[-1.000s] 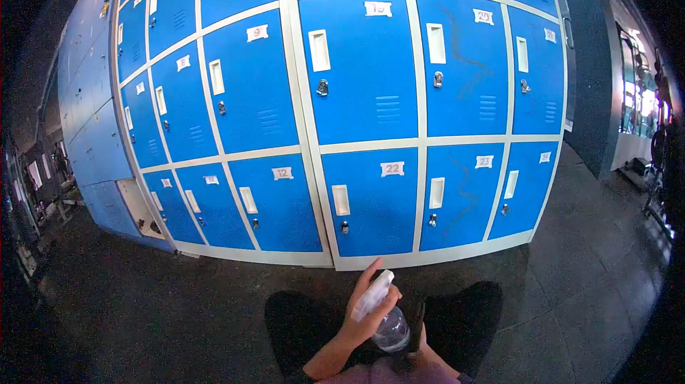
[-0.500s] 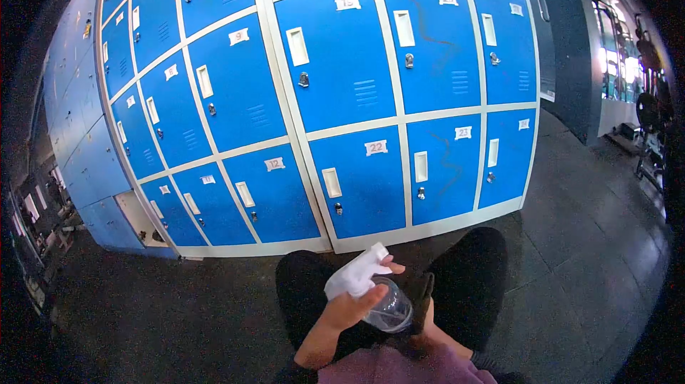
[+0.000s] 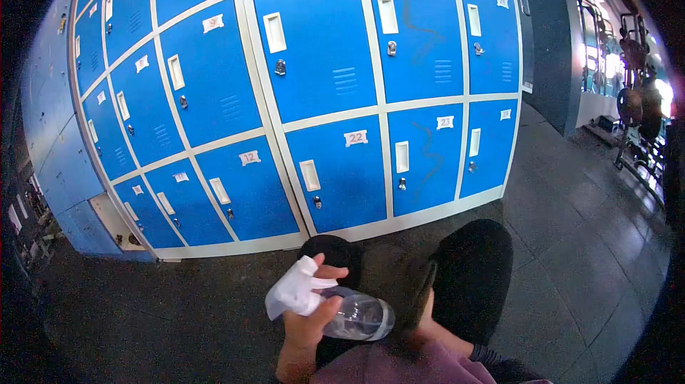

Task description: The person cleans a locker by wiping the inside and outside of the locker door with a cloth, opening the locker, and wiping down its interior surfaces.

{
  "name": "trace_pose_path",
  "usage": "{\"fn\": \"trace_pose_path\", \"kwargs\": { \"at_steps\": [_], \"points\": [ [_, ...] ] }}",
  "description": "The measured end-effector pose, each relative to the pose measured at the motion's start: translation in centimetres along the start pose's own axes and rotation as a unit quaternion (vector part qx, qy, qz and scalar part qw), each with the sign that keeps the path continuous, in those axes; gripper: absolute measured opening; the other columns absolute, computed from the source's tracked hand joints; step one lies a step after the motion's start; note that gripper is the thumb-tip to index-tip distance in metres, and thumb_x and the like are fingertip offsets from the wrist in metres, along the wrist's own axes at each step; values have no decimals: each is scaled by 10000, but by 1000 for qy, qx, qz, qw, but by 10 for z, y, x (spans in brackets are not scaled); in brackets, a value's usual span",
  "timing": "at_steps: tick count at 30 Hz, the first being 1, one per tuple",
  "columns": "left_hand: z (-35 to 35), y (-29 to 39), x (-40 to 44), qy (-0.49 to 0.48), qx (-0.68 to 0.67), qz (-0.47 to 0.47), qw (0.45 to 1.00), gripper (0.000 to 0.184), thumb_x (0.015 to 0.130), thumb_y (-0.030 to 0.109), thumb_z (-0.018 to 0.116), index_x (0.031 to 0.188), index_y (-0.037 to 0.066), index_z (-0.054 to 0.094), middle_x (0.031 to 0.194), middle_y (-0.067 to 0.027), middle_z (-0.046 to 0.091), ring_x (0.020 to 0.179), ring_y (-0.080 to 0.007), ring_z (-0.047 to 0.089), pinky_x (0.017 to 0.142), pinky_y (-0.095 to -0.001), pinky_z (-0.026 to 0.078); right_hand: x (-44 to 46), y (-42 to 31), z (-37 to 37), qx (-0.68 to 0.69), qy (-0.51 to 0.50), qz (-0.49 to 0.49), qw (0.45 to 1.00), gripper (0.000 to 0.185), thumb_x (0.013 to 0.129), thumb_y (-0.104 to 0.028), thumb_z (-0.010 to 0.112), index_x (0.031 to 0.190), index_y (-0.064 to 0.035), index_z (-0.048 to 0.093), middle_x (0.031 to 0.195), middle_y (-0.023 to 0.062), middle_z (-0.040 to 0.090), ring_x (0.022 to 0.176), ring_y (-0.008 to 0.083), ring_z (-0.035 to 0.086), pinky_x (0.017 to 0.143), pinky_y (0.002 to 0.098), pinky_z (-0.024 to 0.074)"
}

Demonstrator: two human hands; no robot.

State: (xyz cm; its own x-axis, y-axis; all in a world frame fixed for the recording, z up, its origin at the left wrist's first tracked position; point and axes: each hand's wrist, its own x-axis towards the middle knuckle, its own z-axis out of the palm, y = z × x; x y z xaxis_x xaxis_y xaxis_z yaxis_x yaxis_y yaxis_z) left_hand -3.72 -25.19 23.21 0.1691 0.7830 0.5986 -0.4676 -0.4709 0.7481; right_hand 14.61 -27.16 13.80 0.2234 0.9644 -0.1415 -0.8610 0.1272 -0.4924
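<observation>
Lockers (image 3: pixel 339 181) face one spray bottle (image 3: pixel 362 317) in the left grip (image 3: pixel 308 327).

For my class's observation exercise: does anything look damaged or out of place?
Yes. Wavy dark streaks run down the doors of locker 20 and locker 23, while neighbouring doors look cleaner. At lower left, one compartment stands open beside shut ones. The spray bottle in the left hand looks intact.

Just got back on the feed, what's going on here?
A person's left-hand grip is around a clear spray bottle with a white head, tilted well over. The right-hand grip is mostly hidden behind what looks like a dark cloth. Both are low between the person's knees, in front of numbered blue lockers.
</observation>
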Motion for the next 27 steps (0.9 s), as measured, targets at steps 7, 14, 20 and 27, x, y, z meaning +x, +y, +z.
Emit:
{"fn": "trace_pose_path", "kwargs": {
  "at_steps": [7, 14, 20, 27],
  "points": [
    [-24, 2, 24, 46, 4, -12, 999, 518, 694, 68, 699, 1152, -9, 469, 1017, -158, 592, 987, -248, 565, 872, -364, 420, 8, -67, 52, 53, -402, -181, 896, 550, 915, -463, 316, 1339, -114, 342, 1391, 118, 311, 1271, 311, 305, 1057, 468, 236],
    [-50, -21, 40, 63, -5, -40, 997, 438, 696, 1, 671, 1105, 0, 513, 975, -148, 595, 881, -203, 578, 735, -311, 474, 52, -166, 67, -94, -355, -280, 887, 534, 919, -442, 338, 1283, -58, 415, 1346, 159, 373, 1240, 344, 348, 1041, 501, 253],
    [-82, -55, 63, 78, 10, -45, 996, 425, 683, -1, 681, 1085, -4, 542, 924, -119, 600, 741, -137, 554, 629, -248, 465, 116, -253, 129, -190, -393, -229, 870, 533, 918, -422, 337, 1264, -25, 422, 1306, 195, 404, 1178, 364, 419, 983, 517, 342],
    [-86, -68, 123, 14, 40, -101, 994, 376, 684, -3, 673, 1042, -9, 558, 906, -105, 603, 702, -108, 543, 603, -229, 451, 164, -236, 151, -153, -119, -256, 947, 538, 895, -434, 293, 1194, -28, 481, 1176, 187, 519, 1035, 353, 533, 905, 493, 425]
  ]
}}
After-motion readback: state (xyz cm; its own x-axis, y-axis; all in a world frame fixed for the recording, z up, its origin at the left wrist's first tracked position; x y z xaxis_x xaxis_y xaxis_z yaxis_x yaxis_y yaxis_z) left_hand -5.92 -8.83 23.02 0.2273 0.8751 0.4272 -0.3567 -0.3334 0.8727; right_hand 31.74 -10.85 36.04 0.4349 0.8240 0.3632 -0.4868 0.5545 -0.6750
